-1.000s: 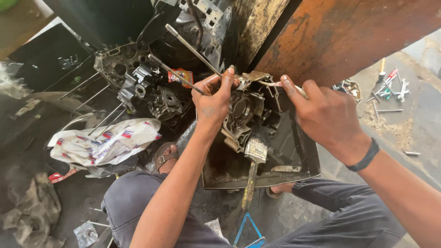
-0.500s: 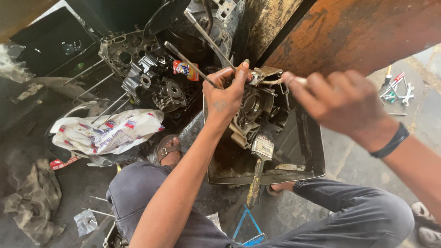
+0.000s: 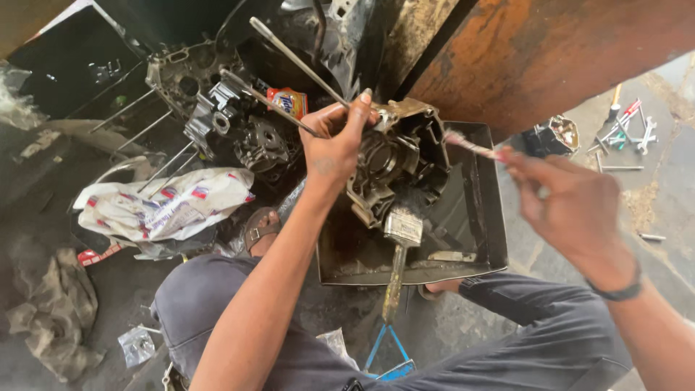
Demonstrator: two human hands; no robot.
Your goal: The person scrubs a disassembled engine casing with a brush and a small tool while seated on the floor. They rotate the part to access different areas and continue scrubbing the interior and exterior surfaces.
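A cast metal engine case (image 3: 394,163), dark with oil and grime, is held tilted above a black metal tray (image 3: 481,217) that sits on the ground between the person's knees. The left hand (image 3: 334,145) is clamped on the case's upper left edge, fingers curled over the rim and the thumb pressed along the top. The right hand (image 3: 568,206) is closed around the handle of a small brush (image 3: 470,145), whose bristle end is directed at the case's right side; the hand is blurred, so the exact finger placement cannot be told. A wider paintbrush (image 3: 399,253) is laid over the tray's near rim, bristles inside the tray. The case is judged heavy and fully rigid, with sharp ribs and bores; its oily film is likely to make it slippery, so a hold on a thick outer rim or boss, as now taken, is judged sounder than one on thin fins or mating faces. Support from the tray wall would be expected to ease the load on one hand. Further engine parts with long studs (image 3: 217,123) are seen to the left, a crumpled printed bag (image 3: 166,206) beside them, and loose tools (image 3: 622,134) on the floor at right.
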